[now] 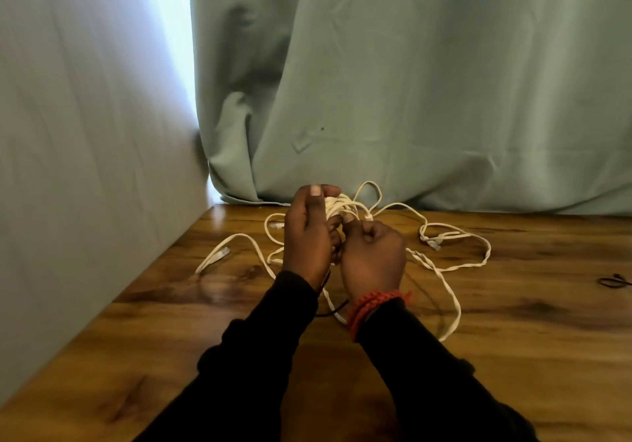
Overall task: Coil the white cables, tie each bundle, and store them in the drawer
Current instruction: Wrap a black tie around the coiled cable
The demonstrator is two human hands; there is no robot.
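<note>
From my feed I saw both hands raised together over the wooden table [513, 356], near its far edge where the pale green curtain [410, 99] hung down to the tabletop. The left hand [307, 236] had its fingers curled round a half-wound coil of white cable [337, 206], thumb up along the top of the bundle. The right hand [372, 257] sat just beside it, touching it, fingers closed into a fist with the thumb tip pressed against the coil; I judged it was pinching a strand of the cable, though the strand itself was mostly hidden behind the knuckles. The rest of the white cables [448, 263] lay loose on the table in sprawling loops behind and to the right of the hands, with one connector end [222, 253] stretched out to the left and another connector end [435, 244] lying to the right. A red braided bracelet [372, 305] circled the right wrist above a dark sleeve [427, 373]. Far off by the right edge of the table lay a small dark tie [612, 281], well apart from the cables. A light-coloured wall [85, 168] ran along the left side of the table.
</note>
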